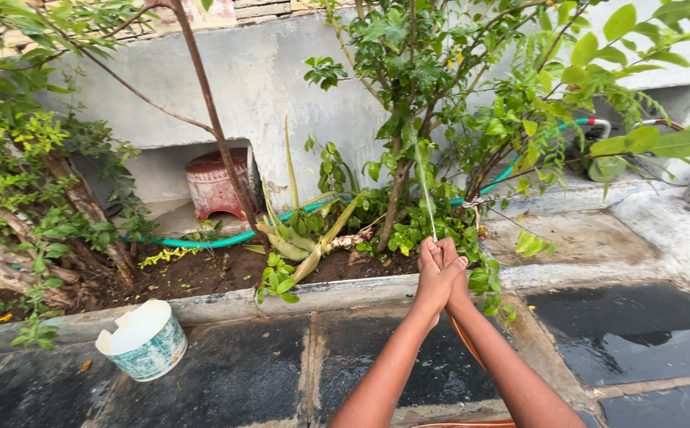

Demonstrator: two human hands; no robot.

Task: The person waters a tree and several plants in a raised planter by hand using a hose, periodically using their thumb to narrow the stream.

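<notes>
My left hand [432, 279] and my right hand [454, 257] are pressed together in front of the garden bed, both closed round the end of a brown hose [462, 337]. The hose runs down between my forearms, and its tip is hidden inside my fingers. A thin jet of water [426, 190] shoots up from the hands toward the leafy shrub [408, 103] just behind them. An aloe plant [301, 238] grows to the left of the hands.
A concrete kerb [226, 305] edges the soil bed. A broken white bucket [145, 341] stands on the wet dark paving [234, 372] at the left. A green hose [218, 240] lies across the bed, and a red pot [214, 184] sits in a wall niche.
</notes>
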